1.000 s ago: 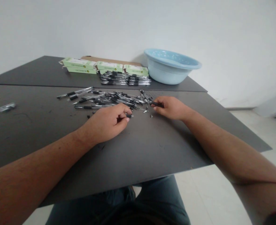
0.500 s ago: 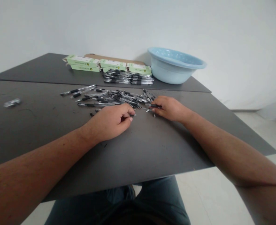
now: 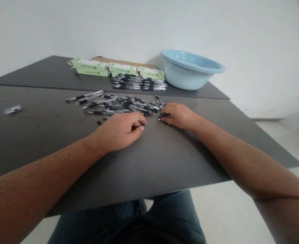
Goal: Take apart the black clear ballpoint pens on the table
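A loose heap of clear and black gel pens (image 3: 129,103) lies across the middle of the table. At its near edge, my left hand (image 3: 125,130) is closed, thumb against curled fingers, with a small clear end of a pen poking out at the fingertips; the rest of that pen is hidden. My right hand (image 3: 178,115) pinches a pen (image 3: 163,115) with a dark grip at the right end of the heap, its tip pointing left. Another metallic tip shows just below those fingers.
Behind the heap, pens are stacked in neat piles (image 3: 129,82). Green and white boxes (image 3: 90,66) stand at the back beside a light blue basin (image 3: 187,76). A crumpled clear wrapper (image 3: 12,109) lies on the grey table (image 3: 149,176) at far left.
My right hand has shifted slightly left with its pen, closer to my left hand. My left hand keeps nearly the same place and grip.
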`<action>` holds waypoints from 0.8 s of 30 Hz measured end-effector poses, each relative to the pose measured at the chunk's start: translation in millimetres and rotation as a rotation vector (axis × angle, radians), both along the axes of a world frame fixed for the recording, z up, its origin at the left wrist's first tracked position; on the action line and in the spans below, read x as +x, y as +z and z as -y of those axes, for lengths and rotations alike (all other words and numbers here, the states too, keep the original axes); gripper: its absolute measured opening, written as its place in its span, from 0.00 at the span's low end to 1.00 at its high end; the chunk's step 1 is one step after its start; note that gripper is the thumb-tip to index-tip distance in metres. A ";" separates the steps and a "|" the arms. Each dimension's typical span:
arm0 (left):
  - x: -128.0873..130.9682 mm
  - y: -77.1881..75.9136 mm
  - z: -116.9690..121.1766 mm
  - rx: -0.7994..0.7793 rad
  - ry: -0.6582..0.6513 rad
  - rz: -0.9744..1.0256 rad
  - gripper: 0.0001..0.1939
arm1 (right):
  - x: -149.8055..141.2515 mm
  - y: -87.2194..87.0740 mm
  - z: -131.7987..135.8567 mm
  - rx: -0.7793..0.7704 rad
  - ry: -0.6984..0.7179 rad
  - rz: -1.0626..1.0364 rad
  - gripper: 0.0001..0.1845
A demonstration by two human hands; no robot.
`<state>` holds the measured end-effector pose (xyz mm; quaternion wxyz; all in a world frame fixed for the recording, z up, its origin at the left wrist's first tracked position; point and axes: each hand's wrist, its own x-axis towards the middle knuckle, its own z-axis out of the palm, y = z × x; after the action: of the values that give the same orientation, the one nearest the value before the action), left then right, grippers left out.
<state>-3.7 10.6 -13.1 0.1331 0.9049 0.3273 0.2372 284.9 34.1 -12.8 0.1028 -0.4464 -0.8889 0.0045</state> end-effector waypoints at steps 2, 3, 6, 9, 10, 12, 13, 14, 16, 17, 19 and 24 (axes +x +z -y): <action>-0.2 -0.2 -0.2 0.007 0.000 0.000 0.12 | -1.0 0.8 0.5 0.006 -0.001 0.006 0.10; -0.3 -0.4 -0.4 0.010 -0.002 -0.001 0.12 | -1.5 1.2 0.7 0.007 0.000 0.008 0.09; -0.8 -1.4 -1.2 0.016 -0.014 -0.001 0.12 | -2.9 2.4 1.0 0.003 0.000 0.013 0.09; -0.7 -2.0 -1.5 0.019 -0.023 0.005 0.12 | -3.4 2.9 0.1 -0.005 -0.005 0.013 0.09; -0.6 -2.0 -1.4 0.022 -0.022 0.008 0.11 | -3.2 3.0 -0.3 -0.007 -0.007 0.010 0.09; -0.1 -1.9 -1.2 0.027 -0.019 0.009 0.11 | -2.5 3.0 -1.1 -0.015 -0.005 0.000 0.09; 0.2 -1.7 -1.1 0.029 -0.017 0.005 0.11 | -2.0 2.9 -1.3 -0.019 -0.002 -0.005 0.09; 0.3 -1.5 -1.0 0.029 -0.017 0.002 0.11 | -1.7 2.7 -1.5 -0.024 0.004 -0.009 0.10; 0.3 -1.3 -1.0 0.030 -0.021 -0.005 0.11 | -1.2 1.9 -1.7 -0.032 0.012 -0.015 0.10; 0.2 -1.3 -1.1 0.032 -0.022 -0.006 0.11 | -1.3 1.3 -1.9 -0.034 0.013 -0.015 0.10; -0.3 -1.5 -1.4 0.040 -0.018 -0.003 0.11 | -1.6 -0.2 -2.6 -0.032 0.007 -0.005 0.10; -0.1 -2.4 -3.3 0.048 -0.021 0.000 0.11 | -0.8 4.0 -2.5 0.046 -0.044 -0.044 0.10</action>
<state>-3.8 13.8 -15.5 0.1140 0.9113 0.3118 0.2436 284.1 36.7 -8.9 0.1329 -0.4629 -0.8763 -0.0085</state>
